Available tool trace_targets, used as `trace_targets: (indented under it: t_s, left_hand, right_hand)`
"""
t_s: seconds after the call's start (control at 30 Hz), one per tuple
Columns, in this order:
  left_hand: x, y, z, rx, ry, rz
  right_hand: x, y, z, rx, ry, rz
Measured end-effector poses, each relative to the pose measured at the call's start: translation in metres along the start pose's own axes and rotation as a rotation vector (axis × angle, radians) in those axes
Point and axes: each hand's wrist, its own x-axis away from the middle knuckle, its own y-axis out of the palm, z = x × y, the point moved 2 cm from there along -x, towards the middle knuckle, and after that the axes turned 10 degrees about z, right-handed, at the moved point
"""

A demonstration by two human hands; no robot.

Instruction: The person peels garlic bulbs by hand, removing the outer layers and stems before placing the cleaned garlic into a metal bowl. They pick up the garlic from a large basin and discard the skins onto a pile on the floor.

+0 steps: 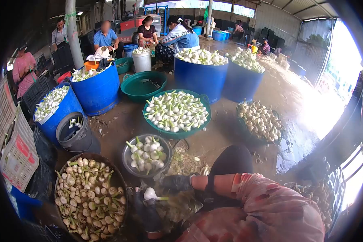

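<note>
In the head view, my left hand (145, 209), in a dark glove, is low in the middle. Its fingers are closed on a white garlic bulb (150, 194) with a short green stem pointing right. My right hand (176, 183), also dark-gloved, is just above and right of this bulb; motion smears its fingers. Beyond my hands sits a metal bowl (167, 162) of clean white garlic bulbs. A large round tub (125, 201) of unpeeled, brownish garlic stands to the left. Loose garlic peelings (184, 163) lie on the floor past my right hand.
A green basin (209, 114) heaped with clean garlic lies ahead. Blue barrels (197, 82) full of garlic stand behind it. Unpeeled garlic (260, 121) is piled at right. Left are a dark bucket (80, 135) and plastic crates (20, 157). Several people sit farther back.
</note>
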Motion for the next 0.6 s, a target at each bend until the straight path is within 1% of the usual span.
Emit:
trace_targets:
  t_s: [0.07,0.13,0.17,0.2,0.23,0.27,0.3,0.33,0.37,0.4,0.43,0.47,0.5,0.53,0.57,0.6]
  left_hand:
    - [0.003,0.018,0.021,0.039,-0.064,-0.023]
    - [0.01,0.035,0.044,0.07,-0.137,-0.027]
    - [0.016,0.036,0.05,0.077,-0.187,-0.016]
    - [0.007,0.031,0.032,0.055,-0.193,-0.011]
    - [0.002,0.028,0.027,0.025,-0.209,0.017]
    - [0.005,0.024,0.023,-0.067,-0.102,0.023]
    - [0.005,0.021,0.022,-0.114,-0.143,0.018]
    - [0.001,0.026,0.036,-0.317,-0.033,-0.024]
    - [0.009,0.036,0.049,-0.26,-0.026,0.065]
    - [0.003,0.025,0.022,-0.314,0.049,0.037]
    - [0.003,0.032,0.04,-0.308,-0.023,0.06]
    - [0.005,0.039,0.056,-0.296,-0.101,0.081]
    - [-0.002,0.028,0.031,-0.112,-0.263,0.127]
    - [-0.007,0.021,0.021,0.085,-0.389,0.167]
    - [0.0,0.016,0.019,0.138,-0.363,0.216]
    - [0.006,0.014,0.02,0.194,-0.327,0.26]
  right_hand:
    - [0.022,0.017,-0.007,-0.215,0.241,-0.298]
    - [-0.003,0.023,0.018,0.096,-0.16,-0.384]
    - [0.003,0.027,0.013,0.227,-0.281,-0.363]
    - [0.008,0.031,0.009,0.358,-0.4,-0.328]
    - [0.01,0.03,0.005,0.494,-0.614,-0.288]
    - [0.011,0.029,0.005,0.648,-0.838,-0.201]
    - [0.013,0.027,0.003,0.784,-1.043,-0.077]
    - [0.021,0.028,-0.007,0.832,-1.025,-0.008]
    - [0.025,0.027,-0.015,0.857,-0.912,0.004]
    - [0.029,0.028,-0.024,0.879,-0.812,0.014]
    - [0.031,0.027,-0.031,0.887,-0.74,0.012]
    - [0.036,0.029,-0.034,0.922,-0.761,0.069]
    - [0.038,0.031,-0.03,0.907,-0.713,0.029]
    - [0.039,0.03,-0.029,0.908,-0.683,0.013]
    - [0.043,0.033,-0.028,0.856,-0.565,-0.018]
    - [0.045,0.034,-0.026,0.797,-0.555,-0.006]
